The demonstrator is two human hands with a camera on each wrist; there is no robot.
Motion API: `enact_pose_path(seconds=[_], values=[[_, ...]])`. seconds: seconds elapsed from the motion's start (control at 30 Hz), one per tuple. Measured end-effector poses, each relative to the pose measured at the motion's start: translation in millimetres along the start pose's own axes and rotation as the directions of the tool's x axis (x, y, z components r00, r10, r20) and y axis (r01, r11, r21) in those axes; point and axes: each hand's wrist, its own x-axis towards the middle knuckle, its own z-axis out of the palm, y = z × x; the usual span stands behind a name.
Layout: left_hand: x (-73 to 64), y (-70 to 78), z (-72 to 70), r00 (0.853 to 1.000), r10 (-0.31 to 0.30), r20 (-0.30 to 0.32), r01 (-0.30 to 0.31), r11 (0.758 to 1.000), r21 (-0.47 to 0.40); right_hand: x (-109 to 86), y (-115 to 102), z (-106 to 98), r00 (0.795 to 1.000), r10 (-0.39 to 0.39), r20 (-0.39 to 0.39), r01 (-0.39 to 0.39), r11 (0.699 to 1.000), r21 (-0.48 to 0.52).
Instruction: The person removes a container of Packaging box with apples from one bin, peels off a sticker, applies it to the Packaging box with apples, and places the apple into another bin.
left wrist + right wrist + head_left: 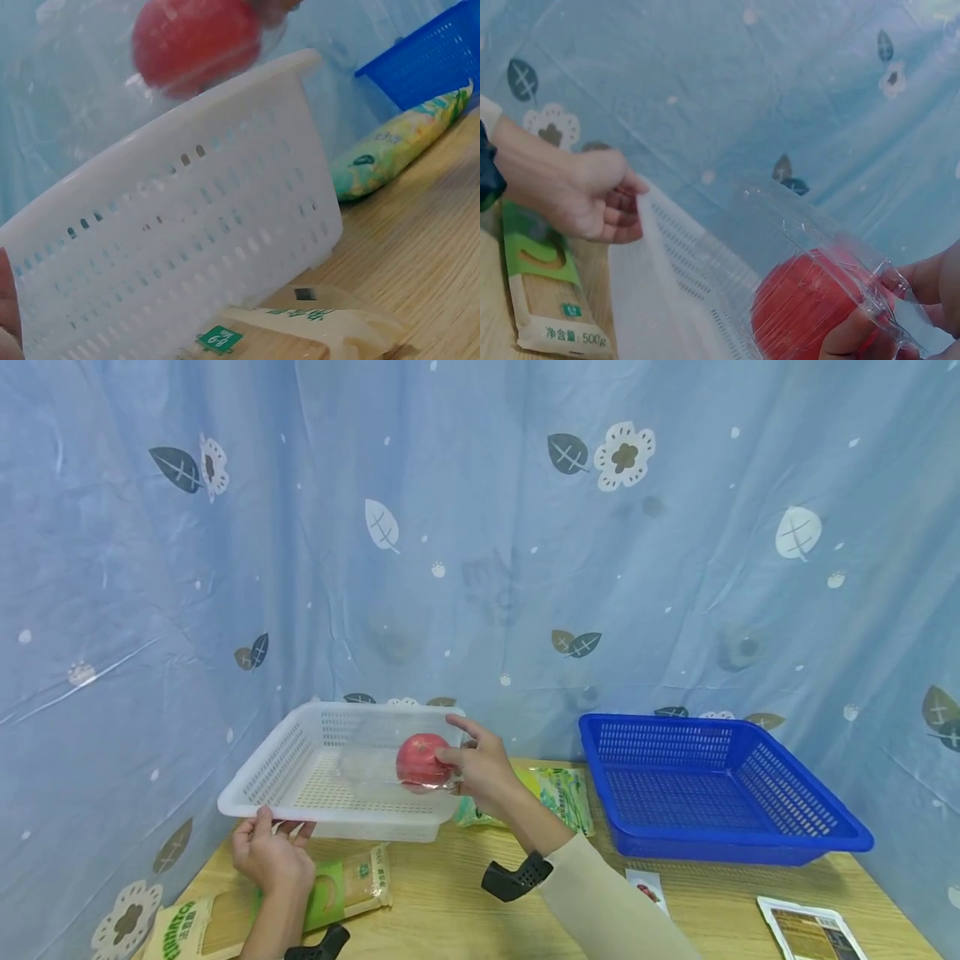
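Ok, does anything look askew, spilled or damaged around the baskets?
Nothing looks spilled or damaged. Only the green-and-cream packet is mildly askew: it lies at a slant to the near side of the white basket that the left hand grips.

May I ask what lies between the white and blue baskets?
In the head view, a green-yellow packet lies between the white basket and the blue basket, partly behind the right forearm.
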Motion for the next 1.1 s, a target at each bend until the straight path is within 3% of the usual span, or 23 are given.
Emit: enact_pose_path(seconds=[0.5, 0.77, 1.1], values=[[7.4, 5.9, -3.6, 0.998, -0.045, 0.051, 0.043, 0.998, 0.039, -49.1, -13.7, -46.9, 0.998, -0.069, 0.013, 0.068, 0.993, 0.094], [11.7, 11.4, -5.7, 0.997, -0.074, 0.034, 0.072, 0.996, 0.054, -76.0, -6.4, -83.6, 0.999, -0.034, -0.04, 0.037, 0.995, 0.091], [13.4, 14.4, -6.7, 0.997, -0.079, 0.003, 0.079, 0.995, 0.052, -99.3, 2.1, -108.3, 0.998, -0.003, -0.069, 0.008, 0.997, 0.075]])
